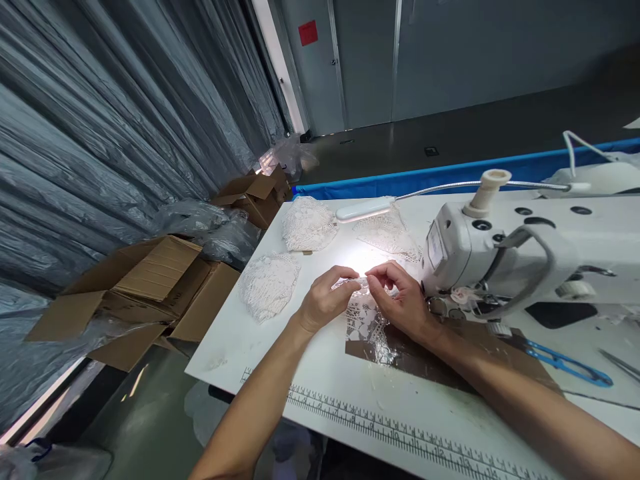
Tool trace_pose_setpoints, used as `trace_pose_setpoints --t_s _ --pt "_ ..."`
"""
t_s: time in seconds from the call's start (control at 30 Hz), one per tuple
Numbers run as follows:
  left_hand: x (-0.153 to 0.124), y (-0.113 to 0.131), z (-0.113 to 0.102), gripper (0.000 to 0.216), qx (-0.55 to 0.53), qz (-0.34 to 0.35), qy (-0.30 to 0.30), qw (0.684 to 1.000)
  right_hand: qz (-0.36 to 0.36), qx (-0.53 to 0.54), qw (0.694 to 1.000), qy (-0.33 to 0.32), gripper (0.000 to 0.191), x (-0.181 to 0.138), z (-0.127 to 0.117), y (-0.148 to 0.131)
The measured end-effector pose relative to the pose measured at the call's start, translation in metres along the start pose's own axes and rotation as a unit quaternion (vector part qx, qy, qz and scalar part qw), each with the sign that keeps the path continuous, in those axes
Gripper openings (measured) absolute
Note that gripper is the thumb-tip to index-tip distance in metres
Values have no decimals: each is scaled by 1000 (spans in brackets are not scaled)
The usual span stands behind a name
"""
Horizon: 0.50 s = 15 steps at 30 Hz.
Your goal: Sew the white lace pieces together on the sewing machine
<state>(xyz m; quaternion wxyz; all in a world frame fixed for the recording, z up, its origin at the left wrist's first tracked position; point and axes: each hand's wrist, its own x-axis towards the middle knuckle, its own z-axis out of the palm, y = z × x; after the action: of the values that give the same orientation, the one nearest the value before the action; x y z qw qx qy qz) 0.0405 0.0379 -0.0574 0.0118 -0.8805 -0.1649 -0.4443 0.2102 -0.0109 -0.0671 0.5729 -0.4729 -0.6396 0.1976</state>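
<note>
Head view: work in hand on a white lace piece (361, 321) at a counter (225, 347) bearing a sewing machine (457, 247). The left hand (325, 301) and right hand (400, 303) meet at the upper edge of the lace, each with thumb and forefinger brought nearly together in a pinch on it; the other fingers are curled. The held lace hangs toward a brown plate (369, 352), just left of the machine head, beneath a lit lamp (365, 210). Stage of work: handling of this edge appears under way and not complete, since both hands are engaged on it. Whether any seam has been sewn here cannot be told; the fingers hide the detail. Two lace heaps, one nearer (270, 287) and one farther (309, 227), lie at the counter's left; a third heap (383, 235) lies behind the lamp. Whether these are finished or waiting is not shown. Blue snips (570, 363) rest apart from the hands, at right, unused at this moment.
</note>
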Motion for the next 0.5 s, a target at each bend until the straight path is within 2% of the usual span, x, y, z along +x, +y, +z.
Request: trace_pose_setpoints --t_s 0.3,0.5 --pt "-1 -1 2 19 36 13 3 999 -70 -70 994 -35 11 -3 1 2" --pt "-2 -3 4 16 73 45 -19 996 -59 -137 988 -24 8 -8 4 -1"
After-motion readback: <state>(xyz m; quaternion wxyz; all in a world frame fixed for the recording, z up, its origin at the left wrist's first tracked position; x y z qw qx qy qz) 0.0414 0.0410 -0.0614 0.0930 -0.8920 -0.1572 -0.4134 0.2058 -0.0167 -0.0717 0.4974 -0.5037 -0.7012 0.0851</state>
